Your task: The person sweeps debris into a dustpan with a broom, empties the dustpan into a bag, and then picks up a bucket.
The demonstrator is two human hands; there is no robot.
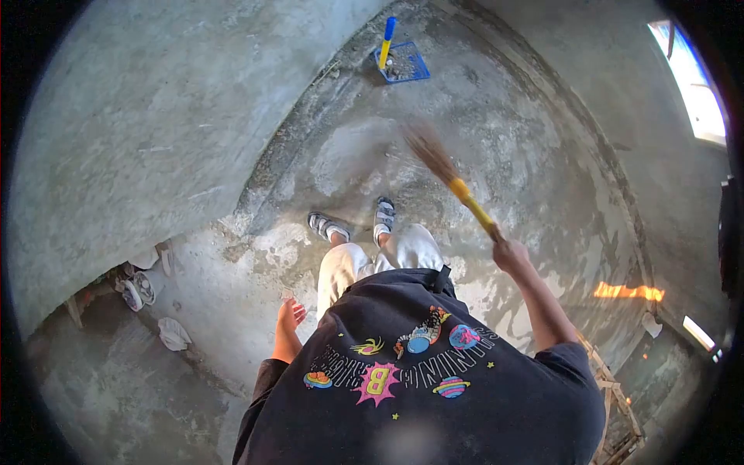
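Note:
My right hand (510, 256) is wrapped round the yellow handle of a broom (461, 190), held out ahead and to the right of my feet. The broom's brown bristles point up and left towards the floor and are smeared by motion. Low at my left side hangs my left hand (290, 314), its fingers loosely bent and partly apart, with nothing in it. Farther ahead, by the wall corner, a blue dustpan (422, 70) with a blue and yellow handle sits on the floor. Grey debris lies inside it.
Rough concrete walls (170, 116) rise on both sides of the stained floor (535, 186). At lower left, a white cloth-like item (173, 334) and a round whitish object (139, 291) lie near an opening. A wooden frame (616, 395) stands at lower right. A bright window (690, 81) is at upper right.

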